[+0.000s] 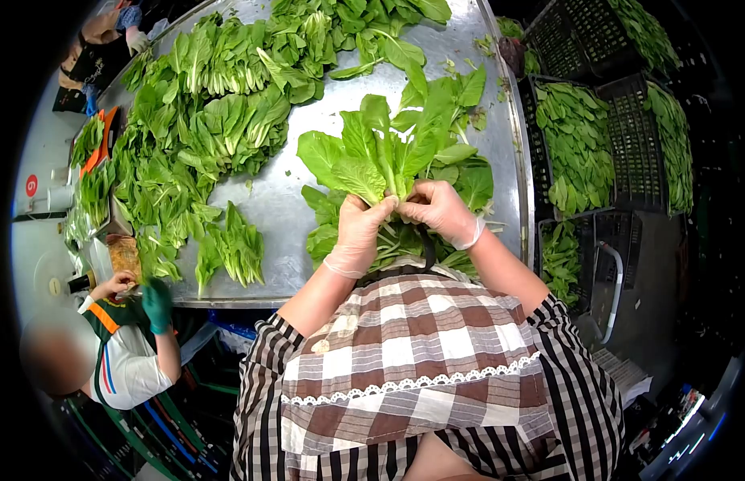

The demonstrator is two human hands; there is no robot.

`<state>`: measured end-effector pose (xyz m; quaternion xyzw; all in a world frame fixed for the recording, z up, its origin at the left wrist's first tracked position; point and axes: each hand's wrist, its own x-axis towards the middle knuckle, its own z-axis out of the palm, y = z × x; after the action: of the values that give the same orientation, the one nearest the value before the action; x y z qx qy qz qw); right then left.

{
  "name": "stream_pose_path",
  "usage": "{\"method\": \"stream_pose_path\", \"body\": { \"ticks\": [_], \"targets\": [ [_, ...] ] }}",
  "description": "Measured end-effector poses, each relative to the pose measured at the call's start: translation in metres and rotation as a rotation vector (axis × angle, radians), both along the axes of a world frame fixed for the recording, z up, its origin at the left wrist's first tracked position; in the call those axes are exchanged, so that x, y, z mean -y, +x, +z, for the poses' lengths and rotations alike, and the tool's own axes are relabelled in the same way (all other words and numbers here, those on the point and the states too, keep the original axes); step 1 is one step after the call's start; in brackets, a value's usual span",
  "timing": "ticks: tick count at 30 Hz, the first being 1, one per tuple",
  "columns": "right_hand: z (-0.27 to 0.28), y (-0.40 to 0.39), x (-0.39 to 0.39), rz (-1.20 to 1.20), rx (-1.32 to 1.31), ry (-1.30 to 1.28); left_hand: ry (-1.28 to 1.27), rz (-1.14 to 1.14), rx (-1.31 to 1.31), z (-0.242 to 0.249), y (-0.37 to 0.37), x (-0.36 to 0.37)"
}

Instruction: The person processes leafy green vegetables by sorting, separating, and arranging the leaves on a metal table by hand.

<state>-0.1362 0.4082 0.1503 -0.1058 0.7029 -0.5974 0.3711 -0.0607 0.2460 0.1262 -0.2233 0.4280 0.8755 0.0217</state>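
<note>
Both my hands wear thin clear gloves and meet at the base of a bunch of leafy greens (380,148), just above the near edge of the metal table (268,204). My left hand (360,228) pinches the stems from the left. From the right, my right hand (443,212) closes its fingers on the same stem ends. The bunch's broad leaves fan out away from me. Under and around my hands lie more loose greens (473,184), partly hidden by the hands and the held bunch.
Large heaps of greens (220,128) cover the table's left and far parts. Black crates (629,132) with greens stand beyond the right edge. At the lower left is a co-worker (136,353) with one green glove; another person's gloved hand (137,40) shows at the upper left.
</note>
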Motion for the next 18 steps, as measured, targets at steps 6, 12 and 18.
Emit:
{"method": "stream_pose_path", "body": {
  "ticks": [6,12,18],
  "targets": [
    [-0.011,0.008,0.002,-0.101,0.093,-0.155,0.007,0.048,-0.007,0.005,-0.001,-0.003],
    [-0.013,0.013,0.004,-0.157,0.187,-0.272,0.035,0.057,-0.015,0.0,0.0,-0.001],
    [-0.016,0.007,-0.006,-0.101,0.046,-0.117,0.007,0.198,0.077,0.012,-0.009,0.01]
  ]
}}
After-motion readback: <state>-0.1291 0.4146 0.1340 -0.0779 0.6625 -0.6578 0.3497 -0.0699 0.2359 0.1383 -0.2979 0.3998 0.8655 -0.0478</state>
